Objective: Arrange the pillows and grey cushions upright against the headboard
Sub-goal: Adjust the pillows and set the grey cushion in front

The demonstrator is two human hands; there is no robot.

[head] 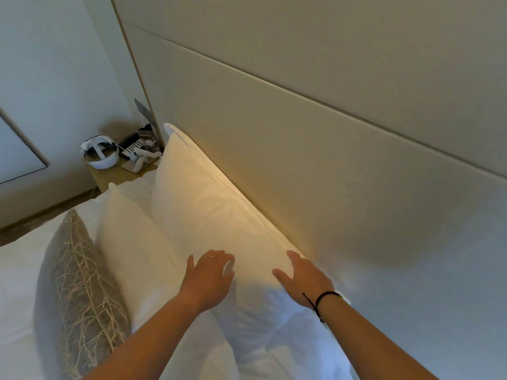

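Observation:
A large white pillow stands upright against the beige headboard. My left hand lies flat on its front face with fingers spread. My right hand presses on its top edge near the headboard, fingers apart, a black band on the wrist. A second white pillow leans in front of the first. A grey cushion with a pale branch pattern stands upright in front of that one. More white pillow fabric bunches below my hands.
A wooden bedside table sits at the far end of the headboard with a white headset, a phone and small items on it. White bedding covers the bed at the left. The floor shows beyond it.

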